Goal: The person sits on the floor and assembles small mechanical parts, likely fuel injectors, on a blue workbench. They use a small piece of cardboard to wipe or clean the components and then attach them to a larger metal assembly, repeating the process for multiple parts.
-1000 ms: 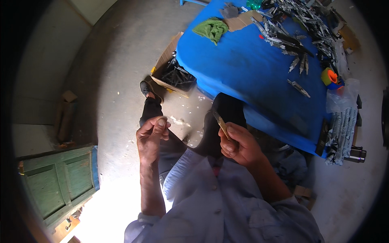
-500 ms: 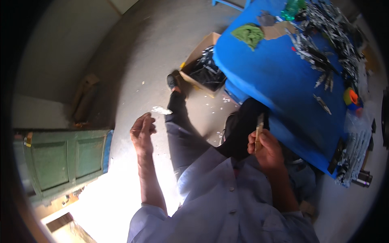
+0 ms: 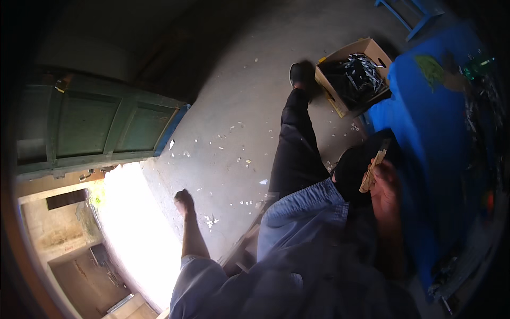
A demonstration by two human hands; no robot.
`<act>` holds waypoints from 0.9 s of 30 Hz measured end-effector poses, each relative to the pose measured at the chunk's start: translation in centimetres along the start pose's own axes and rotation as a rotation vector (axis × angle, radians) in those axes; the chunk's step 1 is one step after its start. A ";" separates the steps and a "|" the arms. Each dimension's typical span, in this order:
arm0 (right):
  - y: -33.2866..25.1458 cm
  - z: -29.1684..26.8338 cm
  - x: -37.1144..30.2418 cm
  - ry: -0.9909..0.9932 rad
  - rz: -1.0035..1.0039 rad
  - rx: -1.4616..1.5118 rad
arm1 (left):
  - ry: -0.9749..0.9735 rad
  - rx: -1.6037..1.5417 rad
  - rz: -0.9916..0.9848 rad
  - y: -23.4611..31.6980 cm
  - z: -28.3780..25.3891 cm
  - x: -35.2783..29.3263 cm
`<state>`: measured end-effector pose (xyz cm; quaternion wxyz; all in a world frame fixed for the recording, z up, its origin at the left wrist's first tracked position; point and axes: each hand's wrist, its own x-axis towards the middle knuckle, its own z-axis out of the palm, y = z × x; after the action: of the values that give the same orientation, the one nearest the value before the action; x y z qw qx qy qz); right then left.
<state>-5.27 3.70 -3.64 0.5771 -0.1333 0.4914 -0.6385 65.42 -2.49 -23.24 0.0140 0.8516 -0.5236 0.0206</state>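
- The right hand (image 3: 387,182), above the person's leg at right of centre, has its fingers closed around a slim tan tool (image 3: 373,171), its narrow end pointing up and away.
- The left hand (image 3: 184,202) reaches out low on the left, well apart from the tool; its fingers look curled, but whether they hold anything cannot be told.
- Beneath it, pale scraps (image 3: 264,182) dot the grey floor (image 3: 239,90).
- Ahead, a cardboard box (image 3: 378,52) of dark and silvery pieces (image 3: 364,72) stands beside a blue-covered table (image 3: 409,111).
- The present step seems to be holding the tool ready; using both hands together would call for drawing the left hand inward.
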 end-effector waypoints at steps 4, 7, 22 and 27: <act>-0.1 1.7 1.2 -0.030 0.009 -0.083 | -0.181 -0.258 0.048 18.0 -0.7 -7.3; 0.4 1.8 1.4 -0.043 0.009 -0.079 | -0.325 -0.520 0.220 26.8 -2.7 -9.6; 0.0 7.8 2.8 -0.017 0.051 -0.393 | -0.849 -1.418 0.472 45.4 -22.1 -15.7; 0.5 9.0 3.0 -0.012 0.053 -0.363 | -1.050 -1.544 0.400 46.3 -21.0 -16.1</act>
<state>0.80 -3.11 -0.88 0.5633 -0.2262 0.5984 -0.5229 16.39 -8.12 -2.92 0.3317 0.4024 -0.4680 -0.7135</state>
